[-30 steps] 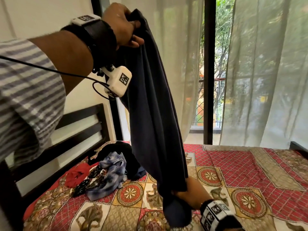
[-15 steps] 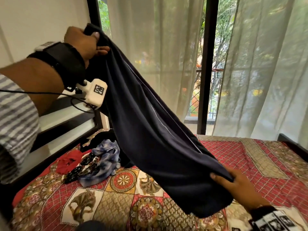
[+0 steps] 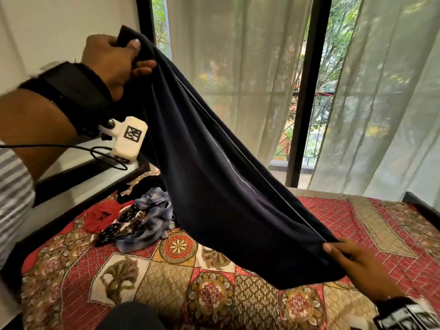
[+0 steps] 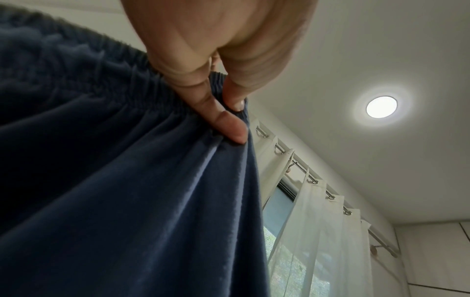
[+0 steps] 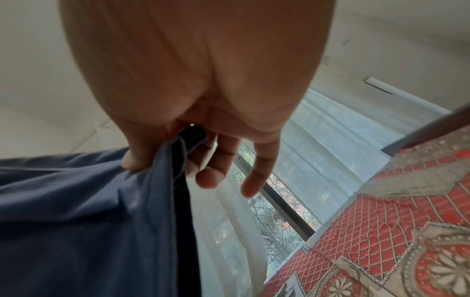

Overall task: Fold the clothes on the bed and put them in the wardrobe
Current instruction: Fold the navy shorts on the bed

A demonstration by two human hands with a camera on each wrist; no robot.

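Observation:
Dark navy trousers (image 3: 221,186) hang stretched in the air over the bed, sloping from upper left to lower right. My left hand (image 3: 114,60) pinches the elastic waistband (image 4: 142,94) high up near the wall. My right hand (image 3: 352,260) pinches the leg end (image 5: 175,160) low over the bedspread, thumb on one side and fingers on the other. A pile of unfolded clothes (image 3: 142,217), blue tie-dye, red and black patterned, lies on the bed below the trousers. No wardrobe is in view.
The bed carries a red and gold patterned bedspread (image 3: 357,222). A dark headboard (image 3: 78,177) runs along the left wall. Sheer white curtains (image 3: 381,103) cover a window with a dark frame (image 3: 307,91) behind the bed.
The trousers hung straight down a second ago. My right hand has pulled the leg end out to the right and my left hand has come lower, so the cloth now slopes taut.

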